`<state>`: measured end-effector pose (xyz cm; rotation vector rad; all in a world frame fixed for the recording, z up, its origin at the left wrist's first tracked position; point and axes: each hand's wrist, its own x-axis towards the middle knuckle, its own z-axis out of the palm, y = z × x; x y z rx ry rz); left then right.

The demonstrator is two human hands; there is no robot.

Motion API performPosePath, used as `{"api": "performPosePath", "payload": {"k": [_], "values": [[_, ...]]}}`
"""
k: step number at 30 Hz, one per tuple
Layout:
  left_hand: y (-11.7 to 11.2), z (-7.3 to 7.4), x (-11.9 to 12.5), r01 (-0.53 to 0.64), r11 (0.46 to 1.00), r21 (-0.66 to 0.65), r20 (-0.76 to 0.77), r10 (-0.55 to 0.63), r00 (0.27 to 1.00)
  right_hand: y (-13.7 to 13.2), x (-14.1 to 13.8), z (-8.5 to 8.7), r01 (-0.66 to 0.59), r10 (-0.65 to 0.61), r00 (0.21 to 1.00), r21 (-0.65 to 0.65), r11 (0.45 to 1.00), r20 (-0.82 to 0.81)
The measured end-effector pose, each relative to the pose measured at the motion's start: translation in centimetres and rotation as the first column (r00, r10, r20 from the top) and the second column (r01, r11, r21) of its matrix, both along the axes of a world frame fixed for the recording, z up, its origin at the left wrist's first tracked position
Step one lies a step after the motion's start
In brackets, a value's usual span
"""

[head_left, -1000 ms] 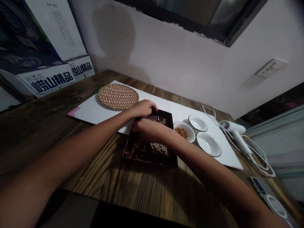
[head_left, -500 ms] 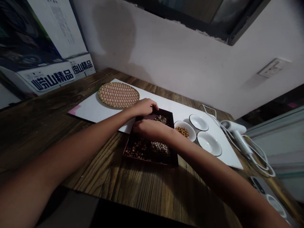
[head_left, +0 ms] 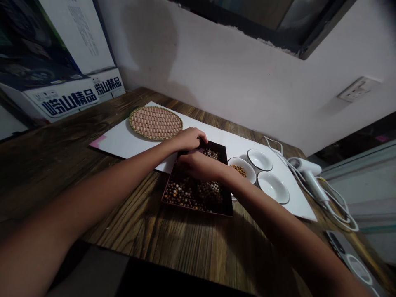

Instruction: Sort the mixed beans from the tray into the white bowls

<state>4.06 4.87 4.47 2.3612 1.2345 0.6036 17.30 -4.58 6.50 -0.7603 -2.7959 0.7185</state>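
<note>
A dark, shallow open box [head_left: 227,209] lies across the edge of a white board and the wooden table. Small round beads in brown, gold and pale tones [head_left: 182,194] are spread in its near part, with paler beads [head_left: 212,154] at the far end. My left hand [head_left: 190,139] is at the box's far left corner, its fingers curled over the rim. Low inside the box is my right hand [head_left: 198,166], bent with fingers drawn together and pointing down; the fingertips are in shadow, and anything in them is hidden.
Right of the box, a white bowl [head_left: 250,175] holds golden-brown beads [head_left: 239,170], beside two more white bowls [head_left: 260,159] [head_left: 274,187]. A woven oval tray [head_left: 156,123] lies on the white board [head_left: 213,134]. A corded white hair dryer [head_left: 312,177] is at the right; printed cartons [head_left: 68,99] stand left.
My right hand has shifted slightly up and away inside the box, uncovering more beads in the near left part. My left hand keeps its place at the rim.
</note>
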Motion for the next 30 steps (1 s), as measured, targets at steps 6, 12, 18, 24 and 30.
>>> {"api": "performPosePath", "payload": {"k": [6, 12, 18, 24, 30], "values": [[0.2, -0.1, 0.0, 0.017, 1.0, 0.022, 0.001, -0.017, 1.0, 0.2, 0.3, -0.4, -0.017, 0.016, 0.999, -0.036, 0.999, -0.03], [-0.1, 0.0, 0.0, 0.018, 1.0, 0.022, 0.008, -0.018, 1.0, 0.0, -0.2, -0.5, -0.003, 0.003, 1.0, 0.005, 1.0, -0.009], [-0.3, 0.2, 0.1, 0.002, 1.0, 0.014, 0.003, -0.002, 1.0, 0.1, -0.7, -1.1, -0.016, 0.013, 0.999, -0.066, 0.998, -0.046], [-0.2, 0.1, 0.0, 0.021, 0.999, 0.035, 0.012, -0.022, 1.0, -0.1, -1.6, -1.1, -0.042, 0.041, 0.999, -0.019, 0.999, -0.03], [0.0, 0.0, -0.1, 0.031, 0.999, 0.041, 0.014, -0.032, 0.999, -1.2, -2.2, -1.1, 0.039, -0.04, 0.999, 0.079, 0.996, 0.018]]}}
